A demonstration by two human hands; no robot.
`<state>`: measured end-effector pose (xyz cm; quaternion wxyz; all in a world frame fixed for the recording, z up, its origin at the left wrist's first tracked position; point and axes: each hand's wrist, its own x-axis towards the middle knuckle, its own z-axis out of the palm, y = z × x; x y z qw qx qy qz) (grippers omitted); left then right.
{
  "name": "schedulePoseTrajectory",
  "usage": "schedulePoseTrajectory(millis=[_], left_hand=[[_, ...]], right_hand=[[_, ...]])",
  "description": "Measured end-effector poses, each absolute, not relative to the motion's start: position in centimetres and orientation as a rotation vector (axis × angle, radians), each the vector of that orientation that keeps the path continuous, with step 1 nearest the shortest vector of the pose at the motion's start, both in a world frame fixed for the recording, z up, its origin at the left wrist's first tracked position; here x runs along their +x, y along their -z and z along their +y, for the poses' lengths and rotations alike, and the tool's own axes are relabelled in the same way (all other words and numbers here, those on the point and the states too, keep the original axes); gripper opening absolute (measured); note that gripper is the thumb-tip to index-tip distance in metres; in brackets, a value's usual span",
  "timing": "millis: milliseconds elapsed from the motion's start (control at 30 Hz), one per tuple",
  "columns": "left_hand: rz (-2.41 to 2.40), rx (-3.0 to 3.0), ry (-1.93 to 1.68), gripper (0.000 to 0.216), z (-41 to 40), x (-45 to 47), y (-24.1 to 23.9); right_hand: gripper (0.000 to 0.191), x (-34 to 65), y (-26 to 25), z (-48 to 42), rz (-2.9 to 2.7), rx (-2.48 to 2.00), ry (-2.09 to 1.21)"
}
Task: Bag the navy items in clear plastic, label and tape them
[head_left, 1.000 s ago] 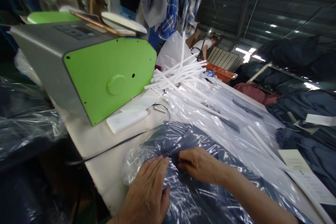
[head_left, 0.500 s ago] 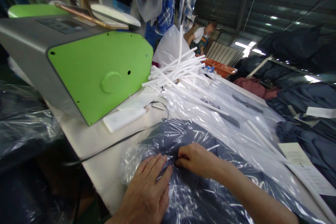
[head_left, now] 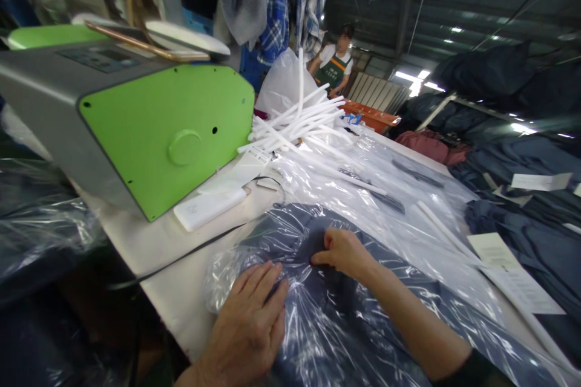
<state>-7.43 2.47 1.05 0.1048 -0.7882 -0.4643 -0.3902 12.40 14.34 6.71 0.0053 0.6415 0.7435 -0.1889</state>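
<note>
A dark blue garment [head_left: 345,320] in a clear plastic bag [head_left: 227,272] lies at the near edge of the white table [head_left: 181,290]. The left hand [head_left: 247,329] rests flat on it, fingers slightly apart. Just beyond, the right hand [head_left: 345,251] pinches the plastic with fingers together. To the far left stands a green machine [head_left: 167,133], a white power bank [head_left: 209,207] beside it, white sticks [head_left: 299,124] farther off.

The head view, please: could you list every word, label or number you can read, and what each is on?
None can be read.
White power bank: faint mark, too blurred.
Grey panel on the green machine: print too small.
Tag by the white sticks: a barcode-like mark, illegible.
Paper sheets on the right: lines of print, too small.
</note>
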Motion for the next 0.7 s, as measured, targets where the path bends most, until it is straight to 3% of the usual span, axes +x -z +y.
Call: schedulePoseTrajectory(millis=[100,167,267,333,467,533,633,700], left_hand=[[-1.381,-2.314,1.141,0.031,2.4,-7.5,-1.0],[-1.382,-2.309,1.147,0.031,2.3,-7.4,-0.9],[-1.376,-2.302,1.155,0.031,2.1,-7.2,-0.8],[-1.383,-2.319,1.135,0.031,2.3,-7.1,-0.7],[-1.374,-2.366,1.111,0.029,2.6,-7.9,-1.5],[-1.303,-2.364,1.164,0.030,1.6,-8.6,-2.5],[-1.404,-2.246,1.486,0.033,-2.4,-8.7,-3.2],[-1.873,-2.104,1.986,0.023,-6.0,-7.6,-2.3]], right_hand=[[0.007,13.2,-7.5,11.9,2.381,2.116,0.343],[0.020,12.6,-7.4,8.9,2.616,2.031,0.191],[0.038,11.2,-5.8,4.9,3.018,1.553,0.071],[0.049,11.4,-4.5,3.9,2.946,1.460,0.008],[0.037,16.8,-3.9,4.6,2.575,1.703,-0.254],[0.045,21.2,-4.3,4.4,2.691,1.661,-0.333],[0.043,27.8,-5.0,2.3,2.740,1.984,-0.268],[0.050,31.5,-5.3,0.2,2.584,2.272,-0.108]])
